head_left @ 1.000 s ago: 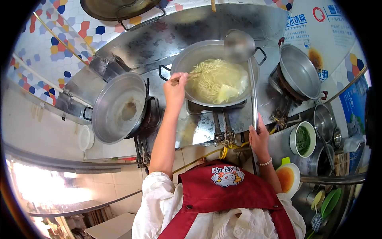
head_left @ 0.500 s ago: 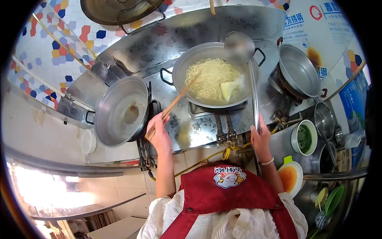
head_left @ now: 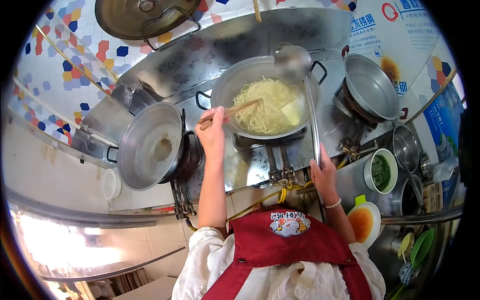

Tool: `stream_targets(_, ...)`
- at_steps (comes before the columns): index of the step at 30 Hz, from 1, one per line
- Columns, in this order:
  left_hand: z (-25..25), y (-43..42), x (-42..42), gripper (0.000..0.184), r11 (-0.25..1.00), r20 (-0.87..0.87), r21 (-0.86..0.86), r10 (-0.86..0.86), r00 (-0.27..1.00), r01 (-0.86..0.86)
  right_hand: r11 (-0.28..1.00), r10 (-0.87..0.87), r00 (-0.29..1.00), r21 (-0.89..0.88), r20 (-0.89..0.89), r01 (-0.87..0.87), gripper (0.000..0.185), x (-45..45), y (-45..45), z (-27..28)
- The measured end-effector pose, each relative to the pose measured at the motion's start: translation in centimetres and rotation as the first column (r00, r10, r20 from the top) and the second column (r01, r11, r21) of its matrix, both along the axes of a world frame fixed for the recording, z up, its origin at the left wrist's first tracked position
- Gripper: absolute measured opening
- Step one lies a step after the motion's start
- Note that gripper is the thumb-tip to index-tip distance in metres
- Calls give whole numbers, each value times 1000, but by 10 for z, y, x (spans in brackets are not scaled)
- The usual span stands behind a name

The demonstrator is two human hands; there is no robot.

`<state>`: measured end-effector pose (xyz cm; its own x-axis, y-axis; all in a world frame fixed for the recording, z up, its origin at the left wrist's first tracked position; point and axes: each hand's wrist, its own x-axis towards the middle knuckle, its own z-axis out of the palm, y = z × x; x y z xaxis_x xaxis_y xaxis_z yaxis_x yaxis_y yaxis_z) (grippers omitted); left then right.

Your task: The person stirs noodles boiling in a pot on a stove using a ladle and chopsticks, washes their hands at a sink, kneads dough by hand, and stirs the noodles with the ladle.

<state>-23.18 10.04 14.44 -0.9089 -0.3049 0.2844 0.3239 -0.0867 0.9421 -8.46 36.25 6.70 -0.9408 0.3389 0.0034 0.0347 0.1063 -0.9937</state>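
My left hand (head_left: pixel 212 127) is closed around a pair of wooden chopsticks (head_left: pixel 245 105), whose tips reach into the noodles (head_left: pixel 265 102). The pale yellow noodles lie in cloudy liquid in a wide metal pot (head_left: pixel 220 90) with black handles. A pale yellow wedge-shaped piece (head_left: pixel 291 112) sits among them on the right. My right hand (head_left: pixel 324 172) grips the long steel handle of a ladle (head_left: pixel 313 115). Its round head is over the pot's far right rim and looks blurred, so its inside cannot be made out.
Another metal pot (head_left: pixel 140 145) stands on the left burner, and a smaller pan (head_left: pixel 370 87) on the right one. A bowl of greens (head_left: pixel 381 171) and a dish of orange-red liquid (head_left: pixel 364 222) are at my right. A large lid (head_left: pixel 145 17) leans at the back wall.
My left hand has moved up and nearer the pot, and the chopsticks now lie flatter, pointing right into the noodles. The view has shifted slightly; my right hand keeps its grip on the ladle.
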Motion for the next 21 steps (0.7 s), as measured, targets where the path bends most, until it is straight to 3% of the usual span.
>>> stream_targets(5, -28, 14, -57, 23, 984, -50, -178, -2, 999, -7, 1000, 25, 999, 11, -45, -25, 56, -4, 0, 1)
stream_targets(8, -51, 13, -65, 32, 945, 112, -265, -169, 979, 193, 999, 38, 998, -17, -44, -39, 56, -4, 2, 1)
stream_targets(11, -33, 14, -37, 24, 925, 171, -318, -159, 972, 207, 998, 48, 998, -32, -40, -50, 57, -4, 3, 0)
stream_targets(16, 16, 0, 43, 23, 935, 269, -256, -176, 947, 247, 998, 55, 998, -38, -20, -56, 58, -6, 6, -1)
stream_targets(18, 24, -11, 78, 18, 943, 196, -222, -204, 959, 246, 996, 65, 998, -59, -19, -66, 58, -7, 8, 0)
stream_targets(21, 4, -20, 122, 16, 981, -98, -71, -185, 978, 179, 994, 76, 997, -72, -16, -77, 58, -5, 9, 1)
